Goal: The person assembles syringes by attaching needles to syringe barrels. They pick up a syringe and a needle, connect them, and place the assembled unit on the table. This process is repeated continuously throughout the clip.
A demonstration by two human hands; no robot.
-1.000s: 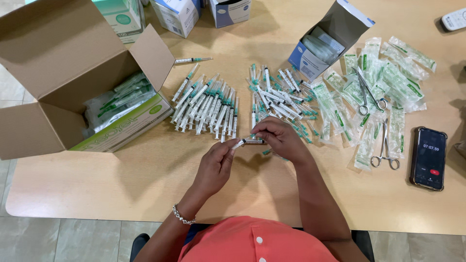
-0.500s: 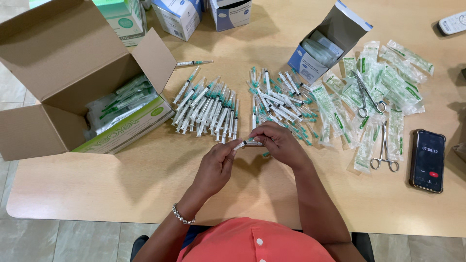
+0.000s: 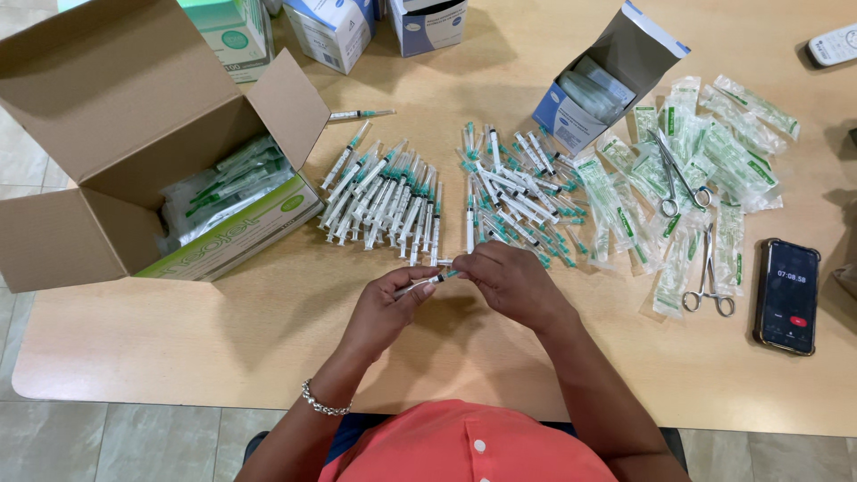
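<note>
Holding one thin clear plastic syringe with a green tip [image 3: 428,280] between them, both hands sit close together over the pale wooden table [image 3: 178,348]. The left hand [image 3: 386,308] pinches the white end of the syringe with its fingertips. The right hand [image 3: 509,281] is curled over the green end and pinches it too. Just what the right fingertips do to the tip is hidden.

Since a moment ago very little has changed. The hands are in almost the same spot, and the same syringe lies level between them. The piles look the same as well. So my guess is that the person is still busy with this one syringe and has not put it down.

Just above the hands lies a neat row of syringes [image 3: 384,192] side by side. Next to it, on the right, is a messy heap of syringes [image 3: 509,187]. Further right lie many clear and green wrappers [image 3: 705,161], with two pairs of shiny metal scissors [image 3: 710,277] on them. A black phone with a timer on its screen [image 3: 787,296] rests near the right edge. On the left stands a big open brown cardboard box [image 3: 116,116] with packed syringes inside.
</note>
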